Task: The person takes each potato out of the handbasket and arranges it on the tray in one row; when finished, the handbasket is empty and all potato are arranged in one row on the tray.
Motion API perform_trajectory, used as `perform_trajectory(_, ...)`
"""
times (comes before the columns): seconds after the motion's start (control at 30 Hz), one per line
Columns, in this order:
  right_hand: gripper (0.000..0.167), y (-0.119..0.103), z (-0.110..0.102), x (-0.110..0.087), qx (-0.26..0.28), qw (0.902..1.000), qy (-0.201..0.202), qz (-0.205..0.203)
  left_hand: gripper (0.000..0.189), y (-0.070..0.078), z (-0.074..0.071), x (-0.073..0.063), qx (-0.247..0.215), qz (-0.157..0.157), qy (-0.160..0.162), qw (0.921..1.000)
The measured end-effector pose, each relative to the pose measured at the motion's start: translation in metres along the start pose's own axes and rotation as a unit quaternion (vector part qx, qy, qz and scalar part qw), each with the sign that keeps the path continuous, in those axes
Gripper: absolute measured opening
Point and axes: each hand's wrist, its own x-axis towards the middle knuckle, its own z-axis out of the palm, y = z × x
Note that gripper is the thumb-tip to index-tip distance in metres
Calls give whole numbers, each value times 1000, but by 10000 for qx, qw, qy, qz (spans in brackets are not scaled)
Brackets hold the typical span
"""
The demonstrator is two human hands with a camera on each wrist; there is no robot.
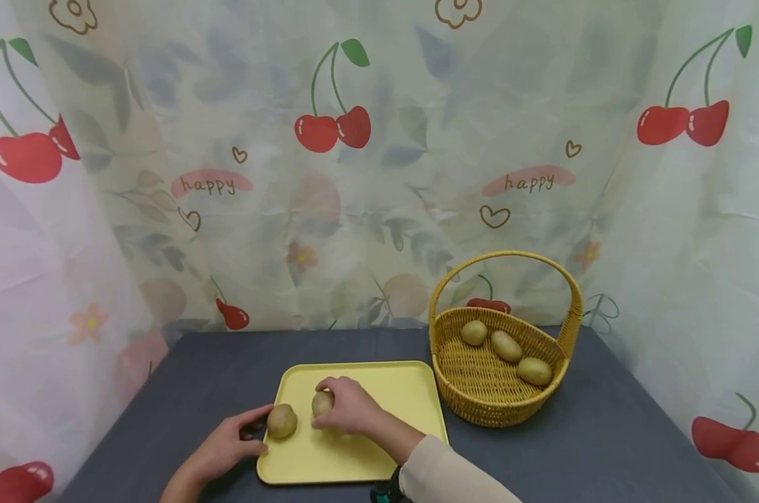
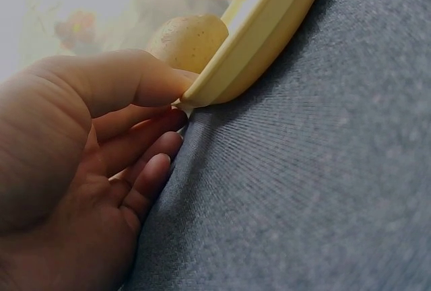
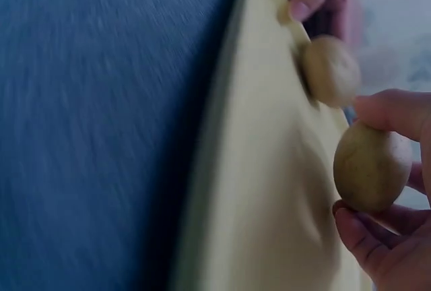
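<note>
Potato (image 3: 372, 170) sits pinched between the right-hand fingers (image 3: 361, 238).

Pale curtain (image 1: 530, 91), printed red cherries (image 1: 318, 133) (the word "happy" (image 1: 207, 184) appears twice), dark grey tablecloth (image 1: 593, 447) below

Head: far, forward and down over table (image 1: 574, 454)
Left wrist: close, low beside tray (image 2: 262, 45)
Right wrist: close, along tray
Wrists share: tray, potatoes (image 2: 188, 42)

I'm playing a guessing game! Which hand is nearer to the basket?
Right. The right hand pinches a potato over the tray, left of the basket; the left hand touches the tray's edge farthest from the basket.
</note>
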Motion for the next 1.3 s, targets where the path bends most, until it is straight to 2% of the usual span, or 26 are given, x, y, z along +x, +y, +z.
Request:
perform_trajectory(0.27,53,-10,25,0,-134,9995,209,179,74,2,0,-1,-40,-38,-144,9999)
perform_trajectory(0.57,55,-16,32,-4,-186,9983,516,221,79,4,-5,-3,4,99,-367,9993)
perform_trajectory(0.73,56,-20,34,-5,-480,9970,566,231,80,4,-8,-2,35,95,-425,9990)
perform_trajectory(0.93,63,-21,30,-7,-653,9968,435,180,80,6,-8,-2,32,41,-442,9990)
perform_trajectory(1.3,75,-19,8,-24,-347,9993,-87,-67,80,2,-5,-3,58,131,-430,9990)
